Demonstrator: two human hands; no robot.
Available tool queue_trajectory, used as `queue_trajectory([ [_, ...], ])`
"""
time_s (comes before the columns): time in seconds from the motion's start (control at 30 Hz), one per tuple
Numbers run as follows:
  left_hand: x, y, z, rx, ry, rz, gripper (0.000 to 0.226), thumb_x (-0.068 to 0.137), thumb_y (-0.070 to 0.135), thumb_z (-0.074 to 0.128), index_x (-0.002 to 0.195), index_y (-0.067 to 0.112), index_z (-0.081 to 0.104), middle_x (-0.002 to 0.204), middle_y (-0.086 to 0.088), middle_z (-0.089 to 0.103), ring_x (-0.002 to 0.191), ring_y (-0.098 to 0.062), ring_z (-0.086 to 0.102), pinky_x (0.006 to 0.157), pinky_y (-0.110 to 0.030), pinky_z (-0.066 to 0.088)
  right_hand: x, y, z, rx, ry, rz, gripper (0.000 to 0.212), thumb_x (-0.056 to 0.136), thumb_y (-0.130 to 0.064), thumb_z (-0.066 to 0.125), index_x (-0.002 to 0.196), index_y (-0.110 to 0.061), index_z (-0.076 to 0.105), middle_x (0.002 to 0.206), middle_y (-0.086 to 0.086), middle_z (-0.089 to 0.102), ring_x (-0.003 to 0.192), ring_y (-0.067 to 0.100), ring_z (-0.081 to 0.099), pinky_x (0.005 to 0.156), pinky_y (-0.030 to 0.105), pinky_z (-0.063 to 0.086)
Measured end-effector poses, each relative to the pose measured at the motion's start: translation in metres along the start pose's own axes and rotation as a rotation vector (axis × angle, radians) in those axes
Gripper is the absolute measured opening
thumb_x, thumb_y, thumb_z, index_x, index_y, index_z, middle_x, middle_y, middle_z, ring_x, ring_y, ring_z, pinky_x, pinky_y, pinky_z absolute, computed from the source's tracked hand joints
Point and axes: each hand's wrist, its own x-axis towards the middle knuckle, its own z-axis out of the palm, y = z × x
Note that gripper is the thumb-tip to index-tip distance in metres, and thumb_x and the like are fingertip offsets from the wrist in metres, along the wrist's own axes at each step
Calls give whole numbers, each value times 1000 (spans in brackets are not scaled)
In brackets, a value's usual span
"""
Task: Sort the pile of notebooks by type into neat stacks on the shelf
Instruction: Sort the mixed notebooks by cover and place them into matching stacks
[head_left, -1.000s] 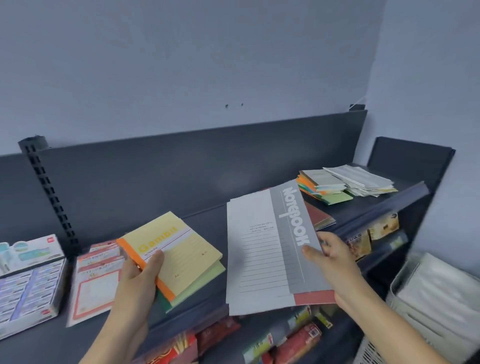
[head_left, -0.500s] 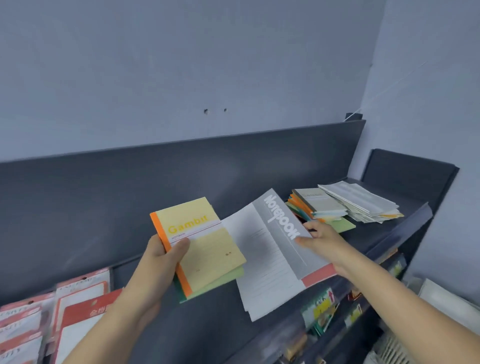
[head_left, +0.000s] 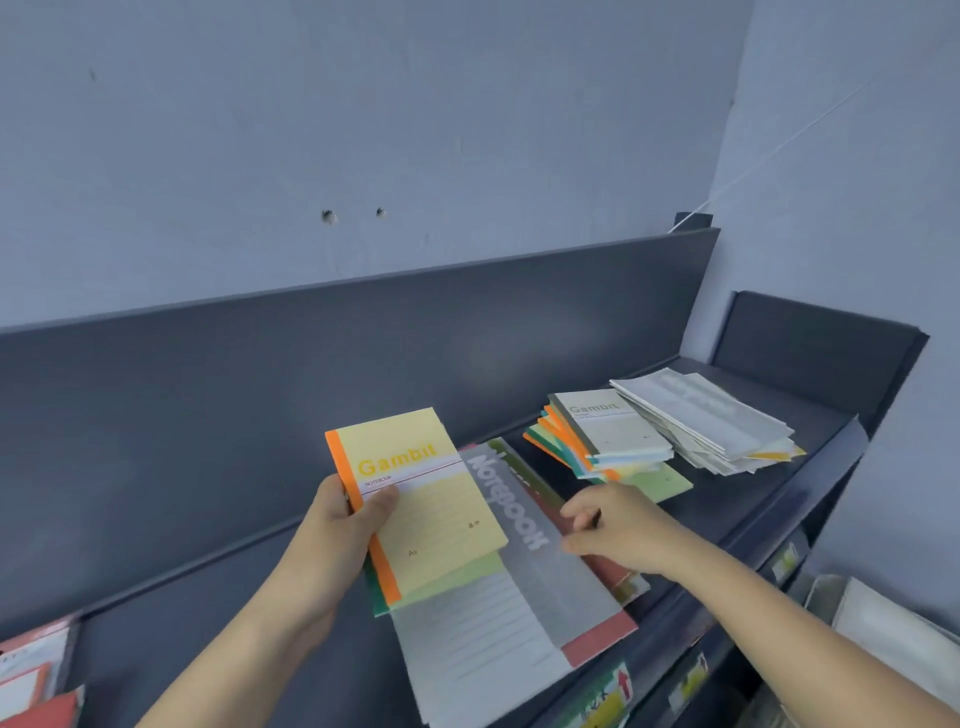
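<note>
One change: the big grey Notebook, up in the air a second ago, now lies flat near-centre on the shelf, on top of a red-brown notebook and an olive one. My read is that it's parked, not sorted, since the matching stack sits far right.

Counts, big to small:
- 2 stacks far right: the grey large-format stack, with the coloured Gambit stack just beside it on the left. Can't count the notebooks in either.
- Near pile: at least 3.
- Left hand is clamped on 3 small ones, with the yellow Gambit notebook over a light green and a dark green one.
- Right hand: thumb on the grey cover, fingers curled at its right edge. Looks like a pinch.

Hands near each other, not touching.
</note>
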Motion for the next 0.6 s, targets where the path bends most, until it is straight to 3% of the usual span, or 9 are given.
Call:
queue_trajectory([
  [0.07, 9, 0, 18, 7, 20, -21, 13, 99, 17, 48, 104, 20, 61, 93, 11, 76, 80, -7, 72, 68, -28, 53, 5, 12, -20, -4, 54, -61, 35, 83, -27, 69, 117, -19, 64, 93, -11, 62, 80, -3, 55, 75, 15, 43],
  [0.13, 18, 3, 37, -10, 63, -52, 15, 99, 20, 51, 113, 18, 57, 106, 4, 72, 93, -17, 70, 77, -37, 55, 13, 28, -47, -16, 149, -87, 29, 84, -26, 68, 113, -21, 66, 89, -14, 60, 75, -3, 53, 67, 11, 40],
  [0.23, 36, 8, 70, -12, 80, -71, 21, 98, 22, 53, 119, 18, 55, 113, 2, 70, 102, -23, 67, 93, -49, 51, 30, 66, -91, -53, 317, -74, 25, 84, -22, 65, 109, -20, 66, 91, -11, 63, 77, 5, 55, 70, 20, 43],
  [0.33, 52, 11, 105, -3, 82, -69, 20, 99, 21, 52, 118, 18, 56, 112, 3, 70, 102, -23, 67, 93, -49, 51, 50, 112, -129, -137, 424, -15, 29, 86, -24, 63, 115, -20, 63, 106, -6, 65, 87, 12, 55, 76, 25, 41],
  [0.47, 66, 16, 153, -13, 53, -66, 16, 99, 20, 51, 113, 17, 57, 107, 3, 72, 98, -20, 68, 84, -40, 55, 74, 153, -152, -227, 341, 50, 38, 88, -28, 62, 124, -17, 58, 119, 0, 62, 104, 14, 57, 79, 21, 38],
  [0.6, 88, 12, 189, 24, 43, -72, 24, 99, 22, 52, 121, 14, 54, 115, 1, 69, 102, -20, 67, 92, -44, 54, 92, 175, -152, -334, 219, 69, 37, 91, -28, 54, 126, -15, 58, 130, -1, 54, 117, 18, 52, 86, 27, 42],
])
